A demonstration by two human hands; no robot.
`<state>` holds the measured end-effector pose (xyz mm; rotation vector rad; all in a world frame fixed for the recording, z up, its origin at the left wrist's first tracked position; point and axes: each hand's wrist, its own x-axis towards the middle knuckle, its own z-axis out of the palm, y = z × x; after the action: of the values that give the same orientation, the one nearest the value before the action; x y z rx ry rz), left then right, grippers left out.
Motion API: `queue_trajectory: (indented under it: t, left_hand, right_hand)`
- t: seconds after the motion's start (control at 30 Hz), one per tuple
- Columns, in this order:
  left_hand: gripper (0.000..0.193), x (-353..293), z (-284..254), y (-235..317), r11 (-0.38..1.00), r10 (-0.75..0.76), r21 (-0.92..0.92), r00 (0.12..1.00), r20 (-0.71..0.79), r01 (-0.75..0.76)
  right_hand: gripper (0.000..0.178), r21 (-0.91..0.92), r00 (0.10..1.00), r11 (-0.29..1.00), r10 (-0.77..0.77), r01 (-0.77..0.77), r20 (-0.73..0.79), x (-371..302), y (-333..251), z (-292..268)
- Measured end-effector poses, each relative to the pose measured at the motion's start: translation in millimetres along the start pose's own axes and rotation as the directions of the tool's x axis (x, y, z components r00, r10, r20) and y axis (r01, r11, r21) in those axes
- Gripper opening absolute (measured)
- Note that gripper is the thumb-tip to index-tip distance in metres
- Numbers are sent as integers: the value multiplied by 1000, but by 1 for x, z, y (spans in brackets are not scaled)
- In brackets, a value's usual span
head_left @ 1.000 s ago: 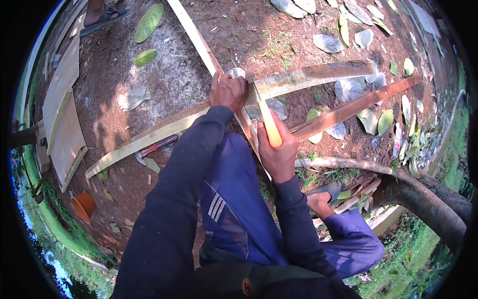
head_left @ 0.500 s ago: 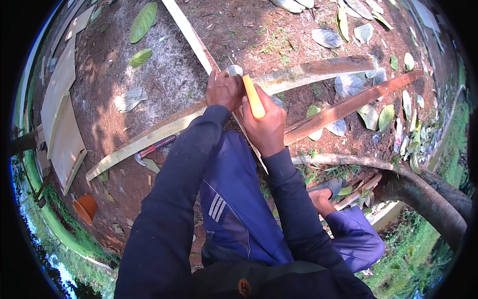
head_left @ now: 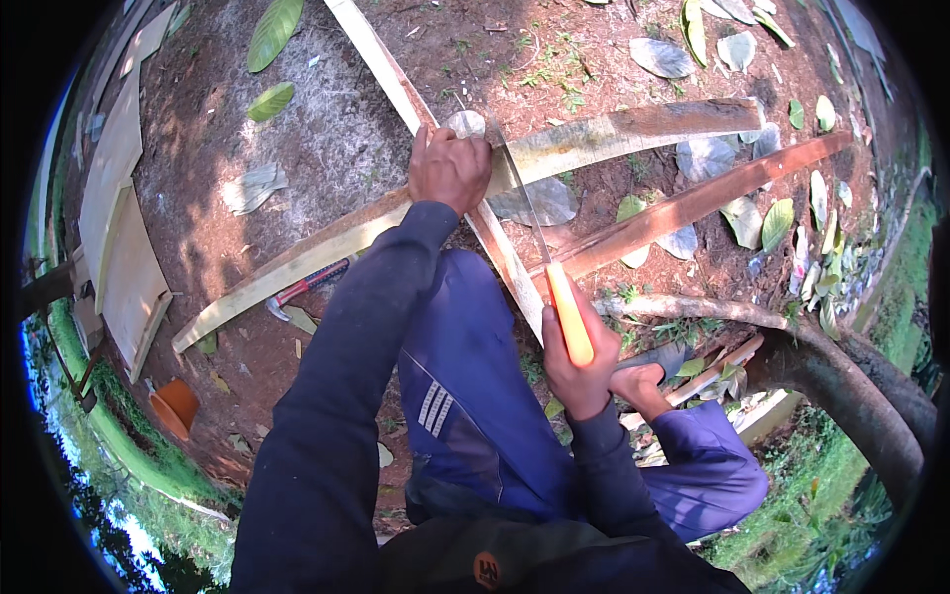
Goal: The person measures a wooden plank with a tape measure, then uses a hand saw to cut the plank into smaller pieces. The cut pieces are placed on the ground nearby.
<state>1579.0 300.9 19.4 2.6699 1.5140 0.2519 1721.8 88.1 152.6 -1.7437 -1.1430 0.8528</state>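
Observation:
My left hand [head_left: 450, 170] is closed on a narrow wooden strip [head_left: 389, 76], pressing down where it crosses a long pale board [head_left: 604, 136] on the ground. In my right hand [head_left: 582, 366] is the orange-yellow handle of a handsaw [head_left: 534, 220]. Its thin blade points away from me, passing just right of my left hand with its far end over the long board. Whether the teeth touch the wood, I cannot tell. The strip's near end reaches between my right hand and my knee.
A reddish-brown plank [head_left: 693, 206] lies at the right, beside a branch [head_left: 693, 308] and a tree trunk [head_left: 841, 396]. Left of my left arm is a hammer [head_left: 302, 289]. Plywood pieces [head_left: 124, 267] and an orange-brown pot [head_left: 174, 407] are at the far left. Large leaves [head_left: 661, 57] litter the soil.
My right hand has drawn the saw back toward me and to the right, baring its blade. My left hand stays on the strip at nearly the same place.

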Motion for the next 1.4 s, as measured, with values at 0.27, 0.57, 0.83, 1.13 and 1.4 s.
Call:
queue_trajectory:
  t: [0.27, 0.57, 0.83, 1.13, 1.4]
  left_hand:
    - [15, 10, -7, -1, 998, -22, -59, 1000, 3, 22]
    - [20, -1, 2, -2, 1000, 10, -8, 999, -42, -11]
    - [21, 3, -1, -3, 1000, -17, -20, 1000, -24, 16]
    - [19, 4, 2, -1, 1000, 8, 16, 998, -57, -7]
    - [20, 15, -26, 7, 997, -82, 13, 976, 202, 82]
  right_hand:
    - [38, 8, 987, 989, -144, 145, -74, 49, -1, 28]
    - [44, -23, 999, 999, -45, 45, 13, -21, 0, -17]
    - [37, 10, 989, 992, -127, 128, -81, 47, -8, 31]
    - [47, -81, 1000, 996, -22, 24, 20, -48, 1, -25]
    - [39, -24, 994, 995, -100, 99, -52, 37, -1, 22]
